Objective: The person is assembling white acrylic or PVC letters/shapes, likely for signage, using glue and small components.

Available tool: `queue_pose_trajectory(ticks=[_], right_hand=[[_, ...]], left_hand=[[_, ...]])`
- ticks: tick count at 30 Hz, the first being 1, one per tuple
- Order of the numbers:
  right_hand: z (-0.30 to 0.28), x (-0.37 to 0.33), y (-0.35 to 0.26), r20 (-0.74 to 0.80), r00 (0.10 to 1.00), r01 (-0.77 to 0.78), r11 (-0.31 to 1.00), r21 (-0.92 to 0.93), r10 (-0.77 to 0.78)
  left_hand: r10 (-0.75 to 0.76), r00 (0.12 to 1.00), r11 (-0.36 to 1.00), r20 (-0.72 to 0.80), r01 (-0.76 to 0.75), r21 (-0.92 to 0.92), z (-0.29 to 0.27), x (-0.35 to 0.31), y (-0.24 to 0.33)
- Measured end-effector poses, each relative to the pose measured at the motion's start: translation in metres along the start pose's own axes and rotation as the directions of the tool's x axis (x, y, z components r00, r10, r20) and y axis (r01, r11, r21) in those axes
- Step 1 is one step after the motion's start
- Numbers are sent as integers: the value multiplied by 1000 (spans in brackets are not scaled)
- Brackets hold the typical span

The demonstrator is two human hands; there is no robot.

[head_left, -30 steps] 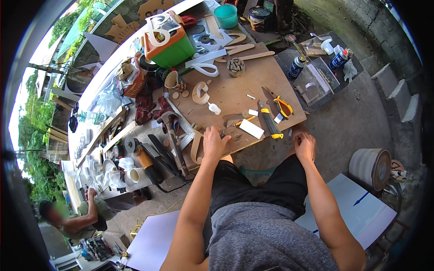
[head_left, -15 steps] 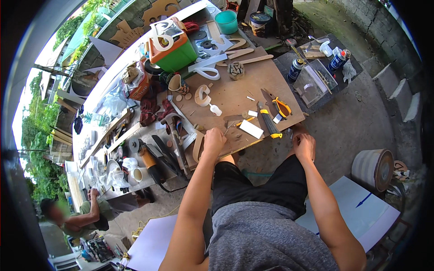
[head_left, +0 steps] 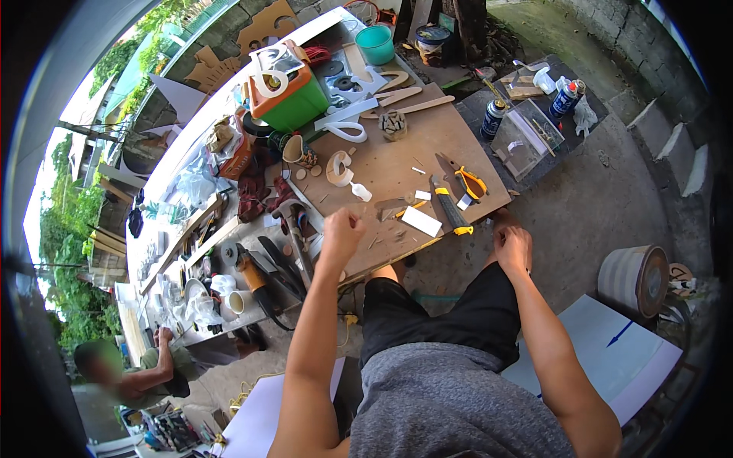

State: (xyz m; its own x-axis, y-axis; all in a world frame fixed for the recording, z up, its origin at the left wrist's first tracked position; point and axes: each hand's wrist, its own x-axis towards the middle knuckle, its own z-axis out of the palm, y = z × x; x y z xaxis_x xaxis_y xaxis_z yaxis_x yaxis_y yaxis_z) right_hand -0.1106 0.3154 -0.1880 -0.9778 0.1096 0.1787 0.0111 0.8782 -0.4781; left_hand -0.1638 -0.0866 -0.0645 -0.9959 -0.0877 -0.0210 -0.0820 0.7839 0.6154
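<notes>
While both hands curl loosely, holding nothing visible: green crate (head_left: 294, 99) carries white cutouts; teal bucket's (head_left: 375, 43) contents unseen.

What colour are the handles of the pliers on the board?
Orange, on the pliers in the head view.

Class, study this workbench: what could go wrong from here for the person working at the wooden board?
1. The utility knife lies near the board's front edge, close to the right hand; a careless reach could meet the blade, if it is out.
2. The pliers near the same edge could get knocked off.
</notes>
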Motion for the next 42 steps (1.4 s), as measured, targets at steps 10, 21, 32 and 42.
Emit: queue_pose_trajectory(ticks=[10, 21, 32, 42], right_hand=[[4, -2, -1, -12, 1000, -2, 1000, 19, 2], [-1, 4, -9, 52, 997, -51, 999, 3, 51], [3, 3, 1, 48, 998, -45, 999, -7, 45], [-1, 4, 0, -54, 998, -16, 1000, 13, 17]], left_hand=[[-105, 983, 935, -150, 149, 322, -135, 128, -12], [-208, 921, 894, -331, 316, 318, -86, 171, -41], [453, 875, 878, -171, -471, -84, 1, 103, 84], [454, 855, 865, 250, -490, 105, 77, 151, 84]])
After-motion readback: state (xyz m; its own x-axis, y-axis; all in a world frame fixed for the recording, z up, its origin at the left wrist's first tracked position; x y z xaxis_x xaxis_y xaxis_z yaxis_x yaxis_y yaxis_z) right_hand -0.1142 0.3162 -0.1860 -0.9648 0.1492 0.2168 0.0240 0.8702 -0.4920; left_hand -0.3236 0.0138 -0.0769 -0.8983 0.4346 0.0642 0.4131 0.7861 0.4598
